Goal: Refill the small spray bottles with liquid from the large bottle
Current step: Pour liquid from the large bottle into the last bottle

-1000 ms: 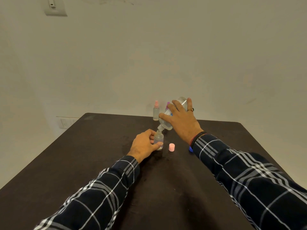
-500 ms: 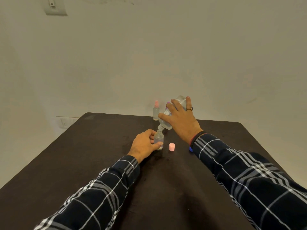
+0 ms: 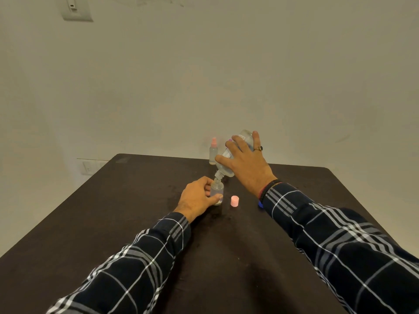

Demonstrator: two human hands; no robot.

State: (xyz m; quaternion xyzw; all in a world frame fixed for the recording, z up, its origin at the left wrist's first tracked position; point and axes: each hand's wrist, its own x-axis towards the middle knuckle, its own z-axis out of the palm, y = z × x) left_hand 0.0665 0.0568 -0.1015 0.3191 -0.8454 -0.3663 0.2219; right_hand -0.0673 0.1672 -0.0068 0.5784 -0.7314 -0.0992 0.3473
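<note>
On the dark table [image 3: 113, 223], left hand [image 3: 196, 198] grips the uncapped small spray bottle [image 3: 217, 189]; right hand [image 3: 246, 165] clasps the large bottle [image 3: 229, 163], tilted, neck just above its mouth.

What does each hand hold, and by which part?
Left hand grips the small bottle by its body; right hand grips the large bottle around its body.

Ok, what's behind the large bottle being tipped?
A small spray bottle with a pink top stands farther back, just left of the large bottle. A purple tip peeks out beside it; the right hand and bottle cover the rest.
</note>
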